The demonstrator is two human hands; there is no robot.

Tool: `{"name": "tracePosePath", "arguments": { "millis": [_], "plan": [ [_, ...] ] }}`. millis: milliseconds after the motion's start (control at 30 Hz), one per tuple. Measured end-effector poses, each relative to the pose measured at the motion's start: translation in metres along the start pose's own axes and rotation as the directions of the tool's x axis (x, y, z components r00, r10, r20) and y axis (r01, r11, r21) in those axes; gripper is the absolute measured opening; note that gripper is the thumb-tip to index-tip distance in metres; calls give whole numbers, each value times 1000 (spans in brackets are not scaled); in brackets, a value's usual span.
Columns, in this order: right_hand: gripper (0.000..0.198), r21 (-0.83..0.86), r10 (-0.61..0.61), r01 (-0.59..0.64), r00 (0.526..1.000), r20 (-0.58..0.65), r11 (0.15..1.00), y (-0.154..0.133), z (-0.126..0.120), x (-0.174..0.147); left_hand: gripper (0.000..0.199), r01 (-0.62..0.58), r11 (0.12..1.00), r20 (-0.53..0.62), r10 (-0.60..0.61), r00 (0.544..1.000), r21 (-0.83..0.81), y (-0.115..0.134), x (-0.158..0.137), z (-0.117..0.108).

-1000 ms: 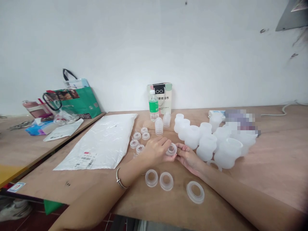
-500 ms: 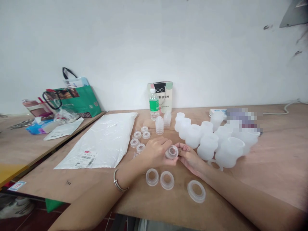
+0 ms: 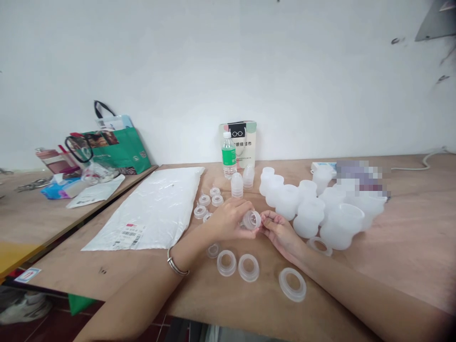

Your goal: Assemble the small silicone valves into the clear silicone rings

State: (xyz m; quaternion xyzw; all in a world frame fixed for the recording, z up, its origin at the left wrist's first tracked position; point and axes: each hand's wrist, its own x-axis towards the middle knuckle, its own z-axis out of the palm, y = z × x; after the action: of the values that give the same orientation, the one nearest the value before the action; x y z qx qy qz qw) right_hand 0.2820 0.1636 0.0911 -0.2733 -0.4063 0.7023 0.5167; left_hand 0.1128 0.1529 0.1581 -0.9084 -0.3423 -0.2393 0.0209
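Observation:
My left hand (image 3: 232, 219) is closed around a clear plastic cap (image 3: 252, 219), its round open end turned toward me. Close against the cap's right edge, the thumb and fingers of my right hand (image 3: 282, 233) are pinched together; what they hold, if anything, is too small to make out. Below my hands lie two translucent rings, a left one (image 3: 226, 263) and a right one (image 3: 248, 268), with a larger flat ring (image 3: 292, 284) farther right. Several small clear nipple-like pieces (image 3: 204, 200) stand beyond my left wrist, partly hidden by it.
Several frosted, waisted bottles (image 3: 308, 216) crowd the right, with another ring (image 3: 319, 246) before them. Stacked clear domed caps (image 3: 237, 185) stand near a water bottle (image 3: 229, 156) and paper bag (image 3: 249, 137). A white mailing bag (image 3: 153, 204) covers the left; a green bag (image 3: 133, 154) sits beyond.
The cap in my left hand has tilted, showing more of its inside and side wall. My right fingers have shifted slightly left and stay at its edge.

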Motion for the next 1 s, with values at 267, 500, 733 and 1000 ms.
{"name": "tracePosePath", "arguments": {
  "millis": [267, 500, 733, 1000],
  "plan": [
    [28, 24, 123, -121, 991, -58, 992, -7, -4, 2, 30, 177, 957, -111, -206, 972, -229, -31, 1, -7],
    [19, -526, -190, 204, 978, 82, 826, 2, 1, -1, 28, 377, 890, 28, -383, 923, -257, -51, -5, 10],
    [30, -856, -206, 308, 948, 242, 415, 10, 4, 1, 30, 428, 903, 190, -415, 890, -32, -52, -5, 16],
    [21, -915, -158, 275, 958, 237, 296, 10, 10, 2, 33, 495, 868, 143, -486, 862, -29, -50, 0, 10]
  ]
}}
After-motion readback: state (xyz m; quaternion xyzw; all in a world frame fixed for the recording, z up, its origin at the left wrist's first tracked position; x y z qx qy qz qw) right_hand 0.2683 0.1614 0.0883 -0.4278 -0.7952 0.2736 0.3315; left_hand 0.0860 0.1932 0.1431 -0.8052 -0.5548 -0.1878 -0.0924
